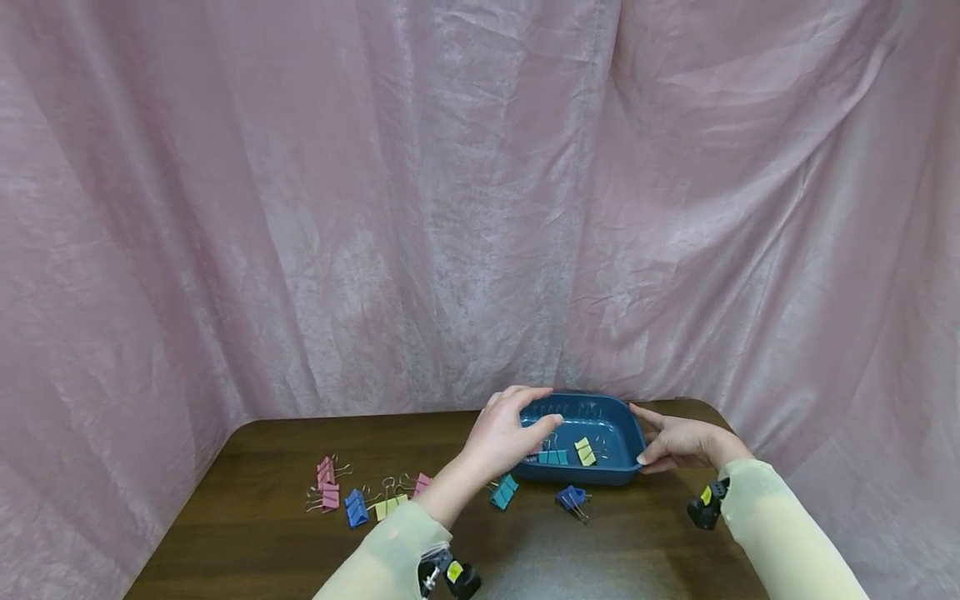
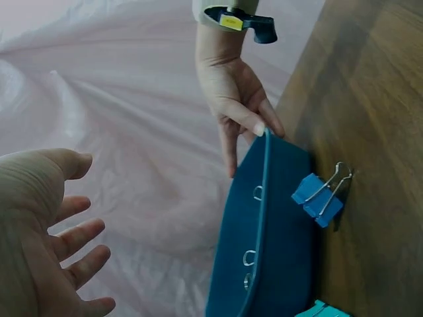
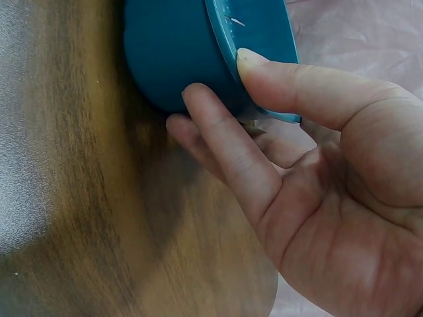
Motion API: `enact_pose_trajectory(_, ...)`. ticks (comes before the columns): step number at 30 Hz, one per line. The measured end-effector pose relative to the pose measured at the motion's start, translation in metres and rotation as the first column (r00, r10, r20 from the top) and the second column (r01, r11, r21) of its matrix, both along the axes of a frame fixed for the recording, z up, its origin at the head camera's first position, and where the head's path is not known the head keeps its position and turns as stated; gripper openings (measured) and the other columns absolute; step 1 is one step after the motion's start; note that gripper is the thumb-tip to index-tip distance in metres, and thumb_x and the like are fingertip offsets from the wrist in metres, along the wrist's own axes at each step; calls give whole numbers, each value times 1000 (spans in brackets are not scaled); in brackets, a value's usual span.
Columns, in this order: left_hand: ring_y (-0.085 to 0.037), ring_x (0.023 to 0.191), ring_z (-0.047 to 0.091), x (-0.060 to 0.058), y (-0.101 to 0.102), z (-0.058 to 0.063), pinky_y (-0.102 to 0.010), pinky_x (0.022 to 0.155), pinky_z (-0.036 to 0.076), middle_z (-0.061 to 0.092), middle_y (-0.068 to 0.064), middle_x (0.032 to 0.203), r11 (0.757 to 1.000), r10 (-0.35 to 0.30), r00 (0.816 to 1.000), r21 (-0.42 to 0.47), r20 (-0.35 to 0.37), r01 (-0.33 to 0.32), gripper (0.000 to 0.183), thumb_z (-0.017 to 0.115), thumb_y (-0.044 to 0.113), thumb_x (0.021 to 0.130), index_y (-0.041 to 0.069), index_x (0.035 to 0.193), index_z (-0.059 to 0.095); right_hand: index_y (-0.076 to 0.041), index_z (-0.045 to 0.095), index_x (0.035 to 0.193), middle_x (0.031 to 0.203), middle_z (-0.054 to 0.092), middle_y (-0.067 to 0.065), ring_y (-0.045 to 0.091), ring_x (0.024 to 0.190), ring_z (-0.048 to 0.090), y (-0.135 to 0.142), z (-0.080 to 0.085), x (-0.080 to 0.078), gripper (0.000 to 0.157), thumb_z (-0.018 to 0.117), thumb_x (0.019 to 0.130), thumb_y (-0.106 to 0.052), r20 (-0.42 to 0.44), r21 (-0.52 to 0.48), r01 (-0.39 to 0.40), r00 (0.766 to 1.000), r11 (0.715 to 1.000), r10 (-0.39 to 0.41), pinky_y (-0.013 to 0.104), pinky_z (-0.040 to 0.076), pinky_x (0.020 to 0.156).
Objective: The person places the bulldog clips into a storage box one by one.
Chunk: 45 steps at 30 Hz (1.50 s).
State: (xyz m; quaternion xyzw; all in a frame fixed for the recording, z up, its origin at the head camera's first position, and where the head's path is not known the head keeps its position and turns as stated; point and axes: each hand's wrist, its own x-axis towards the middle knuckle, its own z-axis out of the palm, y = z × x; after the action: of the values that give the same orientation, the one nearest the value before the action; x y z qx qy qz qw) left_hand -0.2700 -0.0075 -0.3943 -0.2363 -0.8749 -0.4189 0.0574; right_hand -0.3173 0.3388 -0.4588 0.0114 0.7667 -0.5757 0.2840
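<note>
A blue plastic tray (image 1: 577, 476) stands near the table's back edge. In it lie binder clips, among them a yellow clip (image 1: 585, 452) and a teal clip (image 1: 552, 457). My right hand (image 1: 684, 442) holds the tray's right end, thumb on the rim and fingers against the outer wall in the right wrist view. Over the tray's left end is my left hand (image 1: 504, 432), its fingers spread and nothing in them; the left wrist view shows it apart from the tray. In front of the tray are another teal clip (image 1: 504, 492) and a dark blue clip (image 1: 572, 497).
Further left on the wooden table (image 1: 247, 492) lie two pink clips (image 1: 329, 497), a blue clip (image 1: 356, 508), a yellow clip (image 1: 392, 506) and a pink clip (image 1: 422, 483) partly behind the left forearm. A pink curtain (image 1: 450, 208) hangs right behind the table.
</note>
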Motion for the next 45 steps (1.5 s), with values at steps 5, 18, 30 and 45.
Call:
enact_pose_trajectory(5,-24,133,47,2,-13,8,-53,104,44,57,5,141,999,3,1000,35,-7,-2,52,66,53,95,30,142,62,-14,-4,165,158,6,45,46,122,58,0,1,1,112,70,86,15,4,4,-1,1000,1000,1,52,54,93)
enact_pose_trajectory(18,-21,136,45,2,-56,29,-52,109,40,57,8,140,992,65,996,111,-62,-58,50,71,49,94,27,139,64,-12,-6,164,158,4,45,45,121,59,1,0,-2,112,70,86,14,2,-12,-30,1000,999,30,51,55,93)
enact_pose_trajectory(30,-20,135,45,6,-82,31,-51,110,39,58,9,139,989,101,992,115,-78,-92,48,74,42,94,28,139,65,-12,-9,164,157,1,46,42,119,60,0,1,-6,116,72,84,14,19,-19,-44,999,999,45,53,52,97)
enact_pose_trajectory(45,-22,136,46,9,-111,28,-54,109,39,58,7,140,985,138,989,110,-54,-132,44,74,41,94,29,136,67,-14,-8,164,157,4,46,44,121,59,0,1,-7,116,70,84,17,-3,-1,-30,1000,1000,30,55,52,96)
